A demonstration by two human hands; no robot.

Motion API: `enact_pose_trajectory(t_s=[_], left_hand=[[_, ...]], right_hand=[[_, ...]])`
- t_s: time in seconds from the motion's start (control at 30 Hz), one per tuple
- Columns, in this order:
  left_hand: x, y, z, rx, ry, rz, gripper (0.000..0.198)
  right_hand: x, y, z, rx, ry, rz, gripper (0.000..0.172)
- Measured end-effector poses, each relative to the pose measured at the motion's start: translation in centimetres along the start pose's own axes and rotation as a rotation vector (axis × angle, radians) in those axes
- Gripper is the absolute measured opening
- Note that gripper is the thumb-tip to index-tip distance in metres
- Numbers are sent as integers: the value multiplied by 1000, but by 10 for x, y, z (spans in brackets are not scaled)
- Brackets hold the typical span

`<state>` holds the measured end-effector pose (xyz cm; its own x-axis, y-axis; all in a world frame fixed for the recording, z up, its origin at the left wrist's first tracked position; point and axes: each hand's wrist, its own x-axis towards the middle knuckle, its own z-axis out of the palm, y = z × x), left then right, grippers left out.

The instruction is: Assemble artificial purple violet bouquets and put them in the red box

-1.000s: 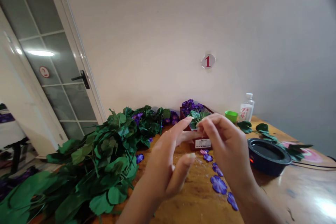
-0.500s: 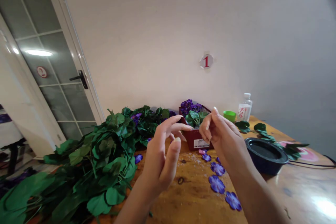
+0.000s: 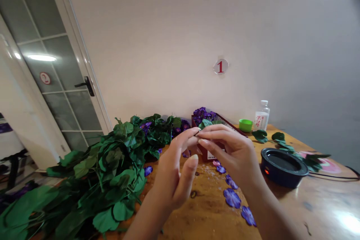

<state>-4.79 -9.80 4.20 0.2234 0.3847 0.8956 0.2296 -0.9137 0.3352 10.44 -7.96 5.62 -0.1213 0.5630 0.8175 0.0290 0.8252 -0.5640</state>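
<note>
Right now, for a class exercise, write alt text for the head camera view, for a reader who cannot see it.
A bare left hand and right hand meet at the fingertips above a honey-brown wooden table, before a dark red box of purple artificial flowers. A heap of green artificial leaves lies left; purple artificial petals trail right.

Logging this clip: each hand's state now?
Left hand: half open, nothing visibly held.
Right hand: curled, may pinch a thin dark stem; cannot tell.

Our left hand raised, fingers loosely curled, thumb held apart, our right hand turned inward, its fingertips close against our left forefinger, forearms bare
</note>
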Motion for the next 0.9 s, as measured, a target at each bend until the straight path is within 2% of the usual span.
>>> enact_pose_trajectory(t_s=[0.13, 0.27, 0.4, 0.63, 0.8, 0.9], left_hand=[[0, 2, 3, 29, -3, -1, 41], [1, 2, 8, 129, -7, 35, 41], [3, -1, 11, 266, -37, 66, 45], [5, -5, 13, 520, -59, 264, 47], [4, -6, 17, 428, -92, 209, 52], [1, -8, 18, 403, -104, 214, 56]], right_hand=[[-1, 2, 6, 33, 92, -22, 4], [-3, 4, 13, 101, 166, 64, 5], [-4, 7, 15, 136, 165, 178, 8], [-1, 6, 12, 351, 139, 295, 12], [1, 10, 4, 518, 79, 393, 14], [1, 11, -3, 526, 30, 390, 18]])
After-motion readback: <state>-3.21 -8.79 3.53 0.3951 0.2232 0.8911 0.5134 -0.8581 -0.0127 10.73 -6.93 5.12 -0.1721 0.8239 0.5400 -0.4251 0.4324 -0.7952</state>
